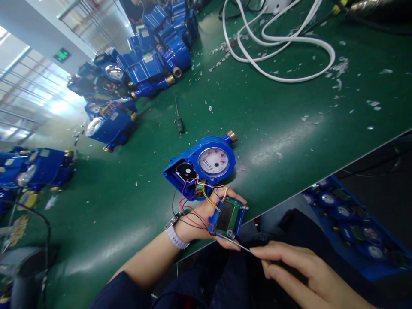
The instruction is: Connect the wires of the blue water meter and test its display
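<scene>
My left hand (206,216) is wrapped under a blue meter cover with a green circuit board (226,216) and a dark display. Red, yellow and black wires (183,197) run from the board to an opened blue water meter (214,161) lying on the table, its white dial facing up. My right hand (289,266) grips a screwdriver, its handle hidden in the fingers. The thin metal shaft (236,243) reaches to the lower edge of the board, near a small round clear part (230,234).
Several blue water meters (144,64) crowd the far left of the green table (273,116). A second screwdriver (179,122) lies beyond the opened meter. White cable (289,79) loops at the back. A blue crate (360,266) of meters stands low on the right.
</scene>
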